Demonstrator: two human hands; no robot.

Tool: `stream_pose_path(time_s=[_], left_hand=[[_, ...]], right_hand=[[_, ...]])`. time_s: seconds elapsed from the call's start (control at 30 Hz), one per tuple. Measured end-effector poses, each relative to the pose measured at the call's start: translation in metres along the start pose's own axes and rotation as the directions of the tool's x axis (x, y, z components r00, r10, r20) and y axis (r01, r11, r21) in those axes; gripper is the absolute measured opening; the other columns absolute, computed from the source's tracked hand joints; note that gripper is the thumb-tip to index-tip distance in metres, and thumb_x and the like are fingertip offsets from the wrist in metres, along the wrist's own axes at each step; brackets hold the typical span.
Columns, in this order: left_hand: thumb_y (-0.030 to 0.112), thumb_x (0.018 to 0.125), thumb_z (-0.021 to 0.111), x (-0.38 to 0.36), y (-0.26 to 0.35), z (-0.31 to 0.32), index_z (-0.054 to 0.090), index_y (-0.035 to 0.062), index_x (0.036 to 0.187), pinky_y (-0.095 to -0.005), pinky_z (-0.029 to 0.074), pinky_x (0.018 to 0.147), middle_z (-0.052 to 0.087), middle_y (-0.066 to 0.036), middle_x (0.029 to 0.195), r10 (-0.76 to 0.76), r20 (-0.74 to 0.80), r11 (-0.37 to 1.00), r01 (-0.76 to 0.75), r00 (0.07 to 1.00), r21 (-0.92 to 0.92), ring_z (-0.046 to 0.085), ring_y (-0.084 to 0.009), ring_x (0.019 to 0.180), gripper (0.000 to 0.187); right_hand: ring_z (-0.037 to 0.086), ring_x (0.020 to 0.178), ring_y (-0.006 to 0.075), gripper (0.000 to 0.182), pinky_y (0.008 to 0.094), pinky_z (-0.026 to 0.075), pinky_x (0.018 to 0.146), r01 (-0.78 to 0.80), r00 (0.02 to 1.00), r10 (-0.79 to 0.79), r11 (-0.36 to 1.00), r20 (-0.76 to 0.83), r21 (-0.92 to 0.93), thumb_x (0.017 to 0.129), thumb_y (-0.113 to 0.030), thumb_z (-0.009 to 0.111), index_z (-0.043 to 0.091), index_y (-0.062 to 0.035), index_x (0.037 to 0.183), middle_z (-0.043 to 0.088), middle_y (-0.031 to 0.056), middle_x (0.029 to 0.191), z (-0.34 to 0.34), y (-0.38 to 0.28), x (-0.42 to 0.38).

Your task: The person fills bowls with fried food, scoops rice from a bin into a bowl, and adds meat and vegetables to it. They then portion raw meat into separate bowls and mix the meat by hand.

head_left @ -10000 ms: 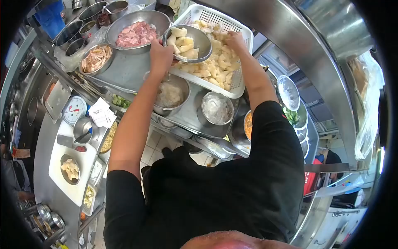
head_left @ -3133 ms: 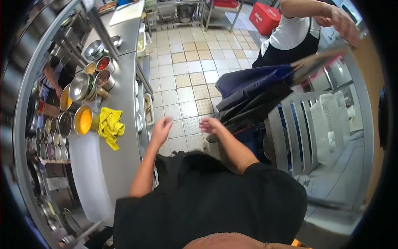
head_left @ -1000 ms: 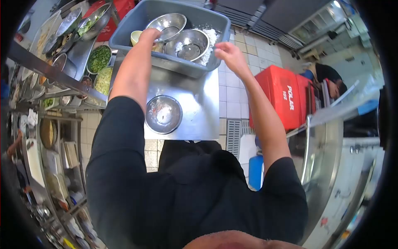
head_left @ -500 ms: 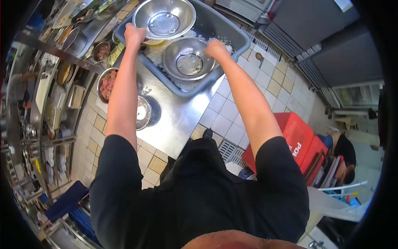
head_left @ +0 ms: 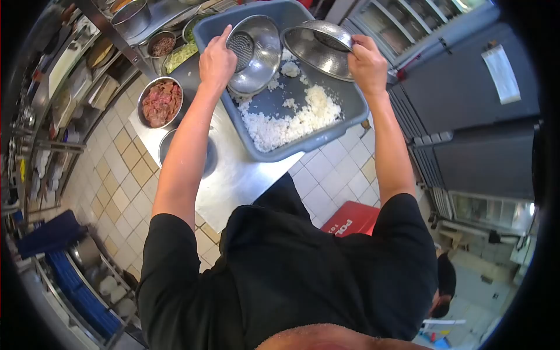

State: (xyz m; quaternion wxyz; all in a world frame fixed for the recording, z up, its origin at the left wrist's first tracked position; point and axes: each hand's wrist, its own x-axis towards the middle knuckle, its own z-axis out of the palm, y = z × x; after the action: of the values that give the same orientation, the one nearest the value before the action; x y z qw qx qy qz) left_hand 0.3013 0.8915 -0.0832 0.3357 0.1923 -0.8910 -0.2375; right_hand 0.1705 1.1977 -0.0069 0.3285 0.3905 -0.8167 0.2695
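Note:
My left hand (head_left: 218, 65) is closed on the rim of a metal colander (head_left: 265, 49), which is tilted on its side over the left part of a grey plastic tub (head_left: 265, 156). On the right, my right hand (head_left: 367, 65) grips a second metal colander (head_left: 315, 55), also tipped, at the tub's far right side. White rice (head_left: 318, 111) lies in the tub, heaped along its near and right sides with loose clumps farther back. Both colanders hide part of the tub's far end.
Left of the tub are a bowl of raw meat (head_left: 162, 104), a pot of brown crumbly food (head_left: 161, 44) and chopped green vegetables (head_left: 181, 56). The tub stands on a steel table (head_left: 224, 195). A red box (head_left: 352, 219) is on the floor; another person (head_left: 446, 286) is at lower right.
The right colander has come up out of the tub and tilted. The left one has tipped from nearly level. More rice shows in the tub, and the view has shifted.

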Motion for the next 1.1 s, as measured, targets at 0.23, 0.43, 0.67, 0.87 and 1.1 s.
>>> stream_pose_path(time_s=[0.23,0.43,0.67,0.87,1.1], left_hand=[[0.006,0.073,0.051,0.003,0.016,0.037,0.064,0.0062,0.112,-0.0375,0.049,0.081,0.068,-0.018,0.093,-0.43,0.19,0.828,0.469,0.883,-0.307,0.064,-0.0323,0.086,0.041],[0.02,0.086,0.058,-0.008,0.032,0.055,0.065,-0.003,0.102,-0.0304,0.049,0.074,0.068,-0.011,0.091,-0.693,0.377,0.188,0.658,0.615,-0.729,0.063,-0.0188,0.081,0.029],[-0.006,0.074,0.059,0.011,-0.005,0.015,0.061,-0.0041,0.099,-0.0304,0.049,0.064,0.066,-0.011,0.087,-0.687,0.119,0.479,0.57,0.717,-0.667,0.06,-0.0176,0.072,0.025],[-0.011,0.073,0.053,-0.005,-0.004,-0.003,0.055,-0.0036,0.104,-0.0295,0.046,0.058,0.061,-0.006,0.085,-0.835,-0.277,0.386,0.147,0.475,-0.911,0.057,-0.017,0.067,0.032],[-0.013,0.073,0.05,-0.032,-0.013,0.027,0.05,-0.0027,0.118,-0.033,0.045,0.088,0.059,-0.012,0.113,-0.824,-0.421,0.444,-0.029,0.38,-0.896,0.058,-0.0223,0.099,0.046]], right_hand=[[0.047,0.066,0.0092,0.006,0.0284,0.04,0.059,-0.629,0.734,0.589,0.404,0.337,0.664,0.075,-0.005,0.063,0.061,0.0014,0.075,0.056,0.0019,0.071,0.13,0.068,-0.018],[0.059,0.094,0.0211,0.043,0.0291,0.047,0.079,-0.845,0.497,0.413,0.031,0.763,0.534,0.071,0.009,0.057,0.05,0.0014,0.113,0.059,0.0126,0.105,0.156,0.063,-0.004],[0.059,0.098,0.0232,0.061,0.0381,0.048,0.082,-0.751,0.443,-0.132,-0.595,0.887,0.287,0.091,-0.041,0.059,0.042,-0.0002,0.134,0.055,0.0128,0.12,0.17,0.056,0.042],[0.048,0.116,0.0299,0.069,0.0428,0.042,0.094,-0.85,0.158,0.279,0.527,0.947,-0.013,0.074,-0.036,0.077,0.046,-0.0018,0.126,0.046,0.0173,0.128,0.265,0.009,-0.041],[0.041,0.123,0.0401,0.072,0.0436,0.033,0.106,0.069,0.852,-0.26,0.916,0.455,0.395,0.068,-0.034,0.076,0.049,-0.0045,0.128,0.037,0.0267,0.135,0.281,-0.042,-0.029]])
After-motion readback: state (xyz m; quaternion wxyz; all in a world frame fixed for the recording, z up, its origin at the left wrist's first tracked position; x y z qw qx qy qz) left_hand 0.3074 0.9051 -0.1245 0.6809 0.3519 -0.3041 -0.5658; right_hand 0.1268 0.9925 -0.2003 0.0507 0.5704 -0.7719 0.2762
